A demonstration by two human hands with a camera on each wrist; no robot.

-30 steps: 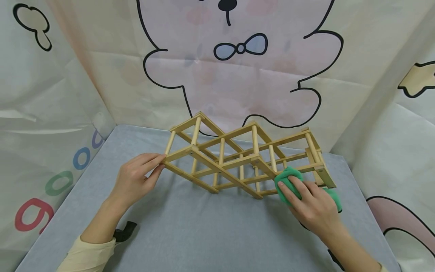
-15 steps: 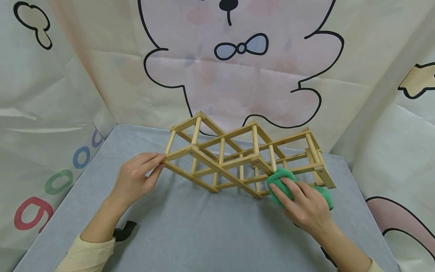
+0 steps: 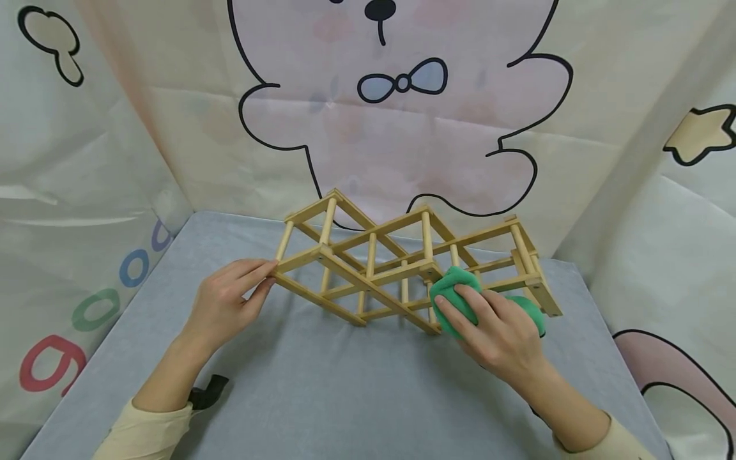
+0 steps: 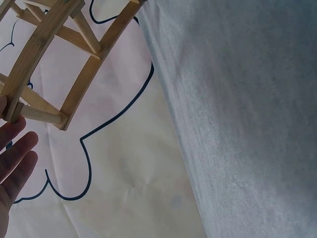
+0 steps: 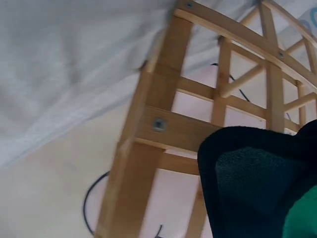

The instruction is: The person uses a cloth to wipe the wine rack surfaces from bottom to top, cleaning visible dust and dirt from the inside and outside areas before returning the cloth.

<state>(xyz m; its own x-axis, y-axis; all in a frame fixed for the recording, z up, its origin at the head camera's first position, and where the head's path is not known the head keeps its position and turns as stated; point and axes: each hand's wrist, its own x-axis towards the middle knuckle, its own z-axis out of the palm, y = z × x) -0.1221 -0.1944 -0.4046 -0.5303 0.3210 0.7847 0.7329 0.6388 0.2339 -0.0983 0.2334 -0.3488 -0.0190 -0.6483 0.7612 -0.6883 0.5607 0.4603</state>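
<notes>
A folding rack [image 3: 381, 292] of pale wood spans the middle of the head view, its flat slats crossing in diamond shapes and joined by round dowels. Its surfaces look smooth, with faint grain in the left wrist view and small round metal fasteners in the right wrist view.

At the rack's left end, left of centre, the left hand [image 3: 225, 305] pinches a slat corner between thumb and fingers; the left wrist view shows the other fingers slightly spread at the left edge.

Right of centre, the right hand [image 3: 499, 335] holds a soft, bunched green cloth [image 3: 451, 286] against the rack's front slats, fingers bent over the folds; the thumb is hidden. In the right wrist view, dark fabric [image 5: 250, 183] with a thick rounded edge fills the lower right, beside a patch of green.

Beneath lies a tablecloth [image 3: 333, 396], grey-blue, matte and faintly mottled. Behind, a creased backdrop [image 3: 190, 128] carries a pink bear outlined in thick black, with a blue bow tie [image 3: 402, 83] at upper centre and a yellow star [image 3: 700, 135] at upper right.
</notes>
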